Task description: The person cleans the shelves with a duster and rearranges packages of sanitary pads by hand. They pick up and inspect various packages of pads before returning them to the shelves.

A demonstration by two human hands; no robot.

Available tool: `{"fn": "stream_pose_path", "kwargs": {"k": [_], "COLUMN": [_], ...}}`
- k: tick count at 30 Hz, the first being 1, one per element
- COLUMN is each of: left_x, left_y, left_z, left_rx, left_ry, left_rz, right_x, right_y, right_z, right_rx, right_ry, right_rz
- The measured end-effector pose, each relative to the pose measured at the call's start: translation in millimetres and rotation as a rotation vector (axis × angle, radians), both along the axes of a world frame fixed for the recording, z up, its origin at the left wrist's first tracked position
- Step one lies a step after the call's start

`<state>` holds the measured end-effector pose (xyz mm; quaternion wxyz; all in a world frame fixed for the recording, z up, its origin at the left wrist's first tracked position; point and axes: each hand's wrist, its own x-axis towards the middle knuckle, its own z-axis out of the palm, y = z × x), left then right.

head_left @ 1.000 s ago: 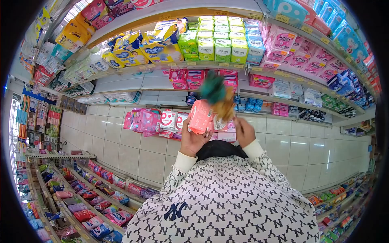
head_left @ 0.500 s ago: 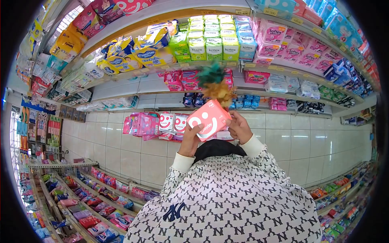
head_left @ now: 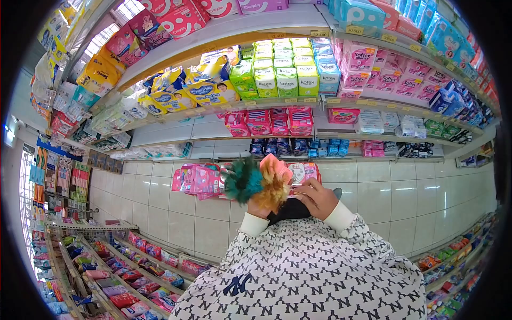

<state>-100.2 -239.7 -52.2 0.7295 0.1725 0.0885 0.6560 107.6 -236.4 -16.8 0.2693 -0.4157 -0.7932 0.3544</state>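
A pink pack of sanitary pads (head_left: 274, 165) is in my left hand (head_left: 258, 208), held in front of my body. Green and golden-brown feathers of a feather duster (head_left: 260, 184) cover most of the pack and the fingers of that hand. My right hand (head_left: 318, 198) is closed at the right, with the duster's feathers reaching left from it across the pack; its handle is mostly hidden by the fingers. Beyond, on the floor, sit more pink packs (head_left: 196, 180) in a row.
Ahead stands a shelf unit (head_left: 256, 114) stocked with green Kotex packs (head_left: 287, 81), yellow diaper packs (head_left: 212, 92) and pink Softex packs (head_left: 361, 56). Racks of small packets (head_left: 133, 274) stand behind at left and right. Tiled floor (head_left: 394, 184) lies between.
The feather duster has swung down and left from above the pack to over its face. The pack sits slightly lower, and the view has shifted a little.
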Motion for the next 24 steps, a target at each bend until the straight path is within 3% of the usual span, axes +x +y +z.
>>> {"fn": "stream_pose_path", "kwargs": {"k": [1,3,6,8,9,10,11,12,14,15,17,19,20,21,23,24], "left_x": [-3,-6,15,2,-7,3,-6,-5,15,23,31,53,54,70,68,75], "left_y": [1,0,0,1,5,7,0,4,20,25,32,45,55,53,63,71], "left_z": [-1,-6,29,12,-7,4,-39,-35,8,14,-4,-2,-15,-12,-49,-48], "left_rx": [-0.019,-0.193,-0.242,-0.274,-0.354,-0.177,-0.35,-0.243,-0.358,-0.367,-0.385,-0.366,-0.308,-0.301,-0.315,-0.126], "left_ry": [-0.061,-0.039,0.637,0.273,-0.093,-0.094,-0.133,0.206,0.03,0.015,0.005,0.208,0.212,0.519,0.416,0.637], "left_rz": [-0.031,-0.016,0.154,0.066,-0.013,-0.075,0.034,0.043,-0.049,-0.057,-0.101,-0.055,-0.194,0.012,-0.146,-0.122], "right_x": [7,27,36,31,27,24,22,21,25,30,21,19,22,27,41,53], "right_y": [1,19,28,20,11,6,3,6,25,33,30,30,29,29,45,57], "right_z": [-19,-70,-41,-26,-29,-26,-21,-25,-48,-69,-64,-36,-18,-3,-15,-32], "right_rx": [0.026,0.077,-0.094,-0.113,0.048,0.04,0.034,-0.051,-0.196,-0.151,-0.081,0.035,0.079,0.08,0.051,0.002], "right_ry": [-0.072,-0.036,0.075,0.084,0.155,0.098,0.041,0.077,0.154,0.172,0.459,0.339,0.239,0.057,0.209,0.34], "right_rz": [-0.001,-0.232,-0.452,-0.4,-0.257,-0.185,-0.118,-0.213,-0.414,-0.459,-0.431,-0.303,-0.267,-0.288,-0.36,-0.384]}}
